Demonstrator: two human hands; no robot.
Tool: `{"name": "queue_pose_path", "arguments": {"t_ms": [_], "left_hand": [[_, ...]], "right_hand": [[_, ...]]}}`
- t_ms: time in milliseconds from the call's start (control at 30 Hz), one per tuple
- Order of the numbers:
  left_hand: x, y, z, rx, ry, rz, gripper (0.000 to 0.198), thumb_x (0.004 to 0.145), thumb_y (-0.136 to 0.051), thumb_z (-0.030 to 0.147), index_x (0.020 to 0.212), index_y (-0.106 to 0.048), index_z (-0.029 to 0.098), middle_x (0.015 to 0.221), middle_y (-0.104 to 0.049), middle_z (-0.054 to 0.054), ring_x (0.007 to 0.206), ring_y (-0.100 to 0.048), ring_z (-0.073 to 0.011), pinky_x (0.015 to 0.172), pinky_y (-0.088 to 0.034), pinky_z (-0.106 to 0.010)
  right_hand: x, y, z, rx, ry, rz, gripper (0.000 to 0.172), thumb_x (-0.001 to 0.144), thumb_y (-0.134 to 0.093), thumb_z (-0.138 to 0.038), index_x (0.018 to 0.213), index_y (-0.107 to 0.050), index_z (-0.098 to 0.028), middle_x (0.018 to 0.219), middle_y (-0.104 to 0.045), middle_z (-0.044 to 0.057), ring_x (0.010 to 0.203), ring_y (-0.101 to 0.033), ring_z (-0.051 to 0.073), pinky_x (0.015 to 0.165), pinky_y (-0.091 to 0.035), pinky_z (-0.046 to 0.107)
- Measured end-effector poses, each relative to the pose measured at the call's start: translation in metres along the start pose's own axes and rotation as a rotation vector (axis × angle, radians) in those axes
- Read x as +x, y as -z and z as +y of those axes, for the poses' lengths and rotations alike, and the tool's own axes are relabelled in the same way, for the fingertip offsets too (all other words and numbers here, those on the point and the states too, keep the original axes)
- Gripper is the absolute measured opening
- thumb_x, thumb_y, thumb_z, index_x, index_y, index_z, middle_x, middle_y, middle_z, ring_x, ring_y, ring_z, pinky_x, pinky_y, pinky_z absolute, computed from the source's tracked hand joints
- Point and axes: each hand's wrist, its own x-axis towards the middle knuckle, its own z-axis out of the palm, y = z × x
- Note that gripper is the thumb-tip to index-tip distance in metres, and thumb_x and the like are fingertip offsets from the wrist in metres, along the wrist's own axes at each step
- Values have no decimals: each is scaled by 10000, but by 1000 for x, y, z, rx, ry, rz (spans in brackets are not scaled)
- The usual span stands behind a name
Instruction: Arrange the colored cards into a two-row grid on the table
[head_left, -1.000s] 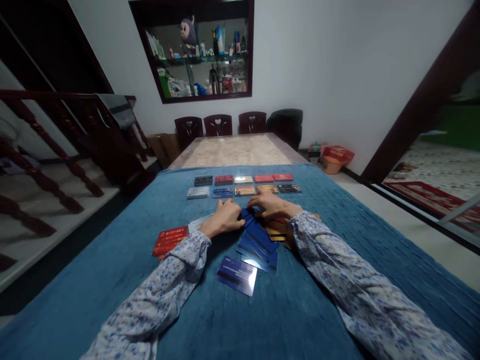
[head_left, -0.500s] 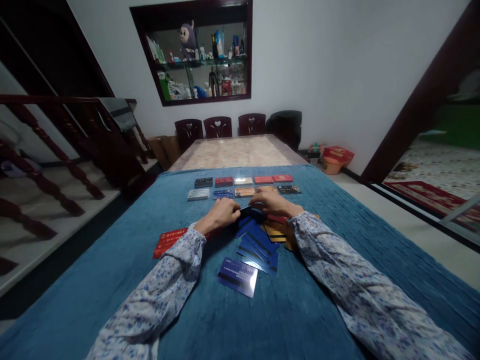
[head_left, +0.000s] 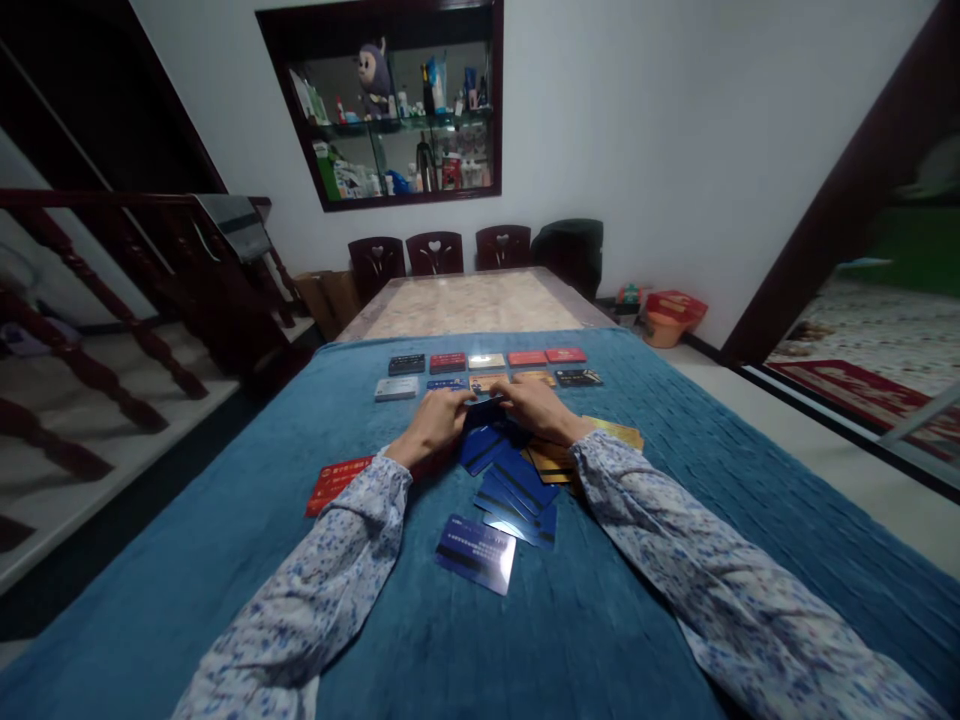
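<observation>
Dark wooden chairs (head_left: 416, 258) stand before a white wall (head_left: 637, 110).

Ten card stacks (head_left: 397, 389) (five to a row), two hands (head_left: 436, 424), three heart-cutout chairs (head_left: 435, 262), one plush toy (head_left: 374, 78).

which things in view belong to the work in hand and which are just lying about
In the work:
dark card held between left hand and right hand
loose blue cards
gold cards
red cards
two rows of card stacks

Seemingly just lying about:
purple plush toy
cardboard box
orange container
</observation>
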Motion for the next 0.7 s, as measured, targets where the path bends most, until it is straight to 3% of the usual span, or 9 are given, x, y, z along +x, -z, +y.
{"name": "queue_pose_path", "arguments": {"t_ms": [267, 467, 700], "left_hand": [[-8, 10, 18, 181, 85, -111, 369, 870, -500, 64, 1190, -637, 186, 1079, -741, -127, 1041, -673, -277, 935, -485, -385], [-11, 15, 32, 255, 144, -252, 431, 858, -517, 96, 1285, -519, 154, 1249, -656, -183, 1179, -599, -346, 985, -432, -480], [-10, 13, 32, 285, 142, -234, 398, 871, -532, 138, 1268, -505, 140, 1284, -594, -197, 1209, -550, -349, 988, -413, -486]], "right_hand": [[-1, 1, -9, -60, -39, -93, 453, 891, -639, -143, 1342, -598, -174, 1106, -720, 145, 1070, -635, 265, 893, -409, 326], [-1, -11, -5, -101, 1, -83, 512, 903, -621, -178, 1408, -540, -178, 1297, -670, 163, 1217, -550, 298, 961, -422, 388], [-1, -10, -8, -129, -10, -103, 537, 945, -525, -168, 1480, -482, -162, 1355, -619, 170, 1240, -484, 314, 985, -407, 411]]}}
